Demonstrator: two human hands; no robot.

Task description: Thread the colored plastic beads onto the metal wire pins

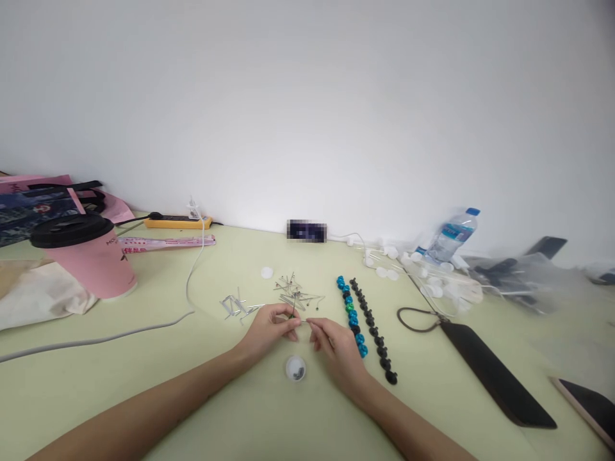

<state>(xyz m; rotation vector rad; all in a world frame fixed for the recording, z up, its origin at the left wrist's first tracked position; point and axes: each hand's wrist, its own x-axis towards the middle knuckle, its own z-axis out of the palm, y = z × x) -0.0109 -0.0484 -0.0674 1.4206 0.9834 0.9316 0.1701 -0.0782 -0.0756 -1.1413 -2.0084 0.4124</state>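
Observation:
In the middle of the table my left hand [275,323] is closed, pinching a small dark green piece with a thin upright stem. Its kind is too small to tell. Close beside it, my right hand [334,346] pinches a thin silvery rod [303,321] that points toward the left fingertips. Beyond the hands lies a loose pile of thin metal pins [295,291] with dark ends. Silvery metal rods [235,306] are scattered left of that pile. Just below the hands stands a small round white cup [295,369] holding a few dark grey bits.
Right of my hands run a row of blue, green and black knobs [352,314] and a row of black ones [377,333]. Farther right are a black strapped case [497,374], a phone [589,406] and a water bottle [454,235]. A pink cup [96,262] and a cable [144,330] lie left.

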